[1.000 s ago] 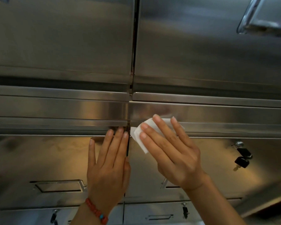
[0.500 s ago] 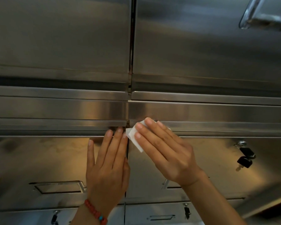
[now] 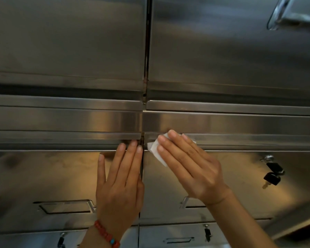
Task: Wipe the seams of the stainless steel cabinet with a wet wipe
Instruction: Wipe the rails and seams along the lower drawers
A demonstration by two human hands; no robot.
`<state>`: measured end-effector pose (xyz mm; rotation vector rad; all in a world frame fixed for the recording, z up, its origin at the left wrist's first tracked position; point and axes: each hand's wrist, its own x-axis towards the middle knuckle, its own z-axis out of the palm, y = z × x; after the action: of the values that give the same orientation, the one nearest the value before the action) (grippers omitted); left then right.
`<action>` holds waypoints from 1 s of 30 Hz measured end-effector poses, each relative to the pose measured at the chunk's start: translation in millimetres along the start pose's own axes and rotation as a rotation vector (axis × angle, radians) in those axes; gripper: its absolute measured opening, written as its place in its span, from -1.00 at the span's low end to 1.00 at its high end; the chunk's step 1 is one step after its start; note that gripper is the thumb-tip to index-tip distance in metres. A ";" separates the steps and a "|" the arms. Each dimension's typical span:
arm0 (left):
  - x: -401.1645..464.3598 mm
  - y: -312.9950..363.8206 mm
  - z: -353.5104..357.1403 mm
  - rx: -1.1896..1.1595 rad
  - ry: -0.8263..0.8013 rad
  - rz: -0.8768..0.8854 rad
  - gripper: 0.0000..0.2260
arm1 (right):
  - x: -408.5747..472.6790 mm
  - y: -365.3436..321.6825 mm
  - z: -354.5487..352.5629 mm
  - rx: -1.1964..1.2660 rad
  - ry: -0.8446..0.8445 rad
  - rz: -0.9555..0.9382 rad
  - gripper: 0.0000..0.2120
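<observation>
The right hand point(image 3: 191, 167) presses a folded white wet wipe point(image 3: 157, 149) with straight fingers just right of the vertical seam point(image 3: 142, 158). The left hand point(image 3: 120, 183) lies flat, released, on the brushed, reflective stainless steel cabinet point(image 3: 61, 51). No writing shows.

Bare forearms, red bead bracelet point(image 3: 106, 236) with turquoise bead, left wrist

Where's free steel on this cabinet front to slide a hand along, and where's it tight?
Free: the horizontal band right of the vertical seam, and the band's left half. Also the drawer front between the right hand and the keys. Crowded: the seam itself, with the left hand and wet wipe flanking it.
</observation>
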<state>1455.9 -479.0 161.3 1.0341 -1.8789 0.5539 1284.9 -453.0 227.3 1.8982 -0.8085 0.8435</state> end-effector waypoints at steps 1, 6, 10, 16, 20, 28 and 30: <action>0.1 0.2 0.2 0.000 -0.001 -0.002 -0.51 | -0.7 -3.0 1.5 -0.009 0.015 0.026 -0.73; 0.3 0.9 -0.7 -0.012 -0.008 -0.007 -0.51 | 3.0 -18.9 11.7 -0.001 0.053 0.113 -0.66; 0.6 0.7 -2.7 -0.020 -0.017 -0.010 -0.52 | -3.8 -23.6 10.7 -0.034 0.096 0.204 -0.75; 0.8 -0.1 -3.5 -0.015 -0.023 0.003 -0.51 | -7.6 -45.9 20.3 -0.042 0.201 0.446 -0.69; 0.3 -2.1 -3.8 -0.012 -0.027 0.017 -0.50 | -1.8 -54.7 25.0 -0.045 0.195 0.460 -0.70; 1.2 0.6 -3.6 -0.029 -0.028 -0.005 -0.49 | -11.8 -41.1 15.7 -0.159 0.200 0.462 -0.75; 1.3 1.6 -3.7 -0.035 -0.031 -0.009 -0.49 | -9.1 -47.3 19.8 -0.148 0.207 0.481 -0.71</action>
<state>1456.0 -476.1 164.3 1.0330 -1.9035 0.5007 1322.2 -450.1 191.0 1.4752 -1.1838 1.2116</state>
